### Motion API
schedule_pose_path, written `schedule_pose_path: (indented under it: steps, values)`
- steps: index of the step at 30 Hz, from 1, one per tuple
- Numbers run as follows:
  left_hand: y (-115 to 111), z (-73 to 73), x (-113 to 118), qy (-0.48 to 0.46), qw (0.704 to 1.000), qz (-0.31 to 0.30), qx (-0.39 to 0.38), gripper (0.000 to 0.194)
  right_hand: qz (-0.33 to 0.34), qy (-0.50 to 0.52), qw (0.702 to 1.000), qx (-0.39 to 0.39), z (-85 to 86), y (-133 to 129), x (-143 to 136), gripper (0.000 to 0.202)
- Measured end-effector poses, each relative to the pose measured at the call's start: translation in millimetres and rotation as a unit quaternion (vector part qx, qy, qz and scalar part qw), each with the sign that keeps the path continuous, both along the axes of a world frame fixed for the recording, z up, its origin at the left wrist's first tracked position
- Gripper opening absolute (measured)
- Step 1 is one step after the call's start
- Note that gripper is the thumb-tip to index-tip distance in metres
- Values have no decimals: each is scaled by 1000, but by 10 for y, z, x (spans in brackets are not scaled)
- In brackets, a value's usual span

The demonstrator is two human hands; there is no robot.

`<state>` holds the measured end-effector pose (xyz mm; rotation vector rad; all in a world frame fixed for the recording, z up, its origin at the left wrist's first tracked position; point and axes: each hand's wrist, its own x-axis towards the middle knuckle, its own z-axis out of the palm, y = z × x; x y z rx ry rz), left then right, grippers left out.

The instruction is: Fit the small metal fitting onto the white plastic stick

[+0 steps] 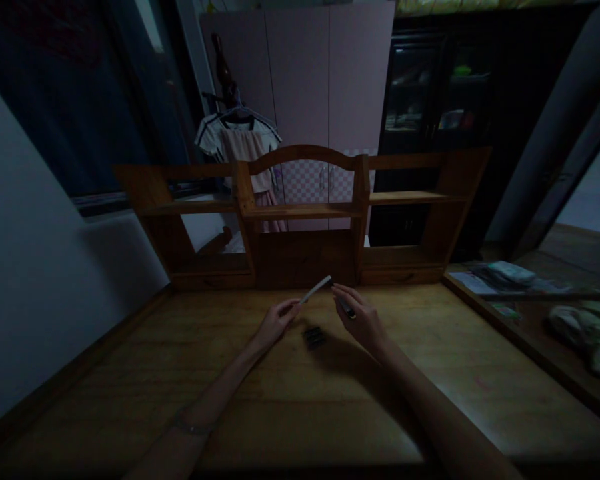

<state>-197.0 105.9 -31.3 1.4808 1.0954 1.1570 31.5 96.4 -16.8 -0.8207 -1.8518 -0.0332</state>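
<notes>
My left hand [279, 320] pinches the near end of a thin pale strip [314, 289], which slants up to the right above the table. My right hand [360, 316] is closed round a slim dark tool [349, 310] with a light spot at its lower end; its exact kind is too dim to make out. A dark tip by the right fingers meets or overlaps the strip's far end; contact cannot be told. On the table between and below both hands lies a small group of dark pieces [314, 337], side by side.
The wooden table [260, 413] carries a shelf unit [305, 212] along its back edge. A wall [35, 267] borders the left side. To the right, beyond a raised edge, are papers [510, 273] and a bundle of cloth [580, 333]. A wardrobe [300, 73] and hanging clothes [240, 143] stand behind.
</notes>
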Motion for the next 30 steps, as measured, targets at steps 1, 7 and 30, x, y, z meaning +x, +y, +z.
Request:
schedule_pose_path:
  steps: [1,7,30]
  values:
    - [7,-9,2,15,1000,7,19,45,5,-2,1000,2,2,-9,-12,34]
    - [89,-105,-25,57,992,46,99,36,11,-1,1000,7,11,-22,-5,33]
    - [43,-44,-59,-15,999,11,-26,53,17,-39,999,10,-14,17,25,40]
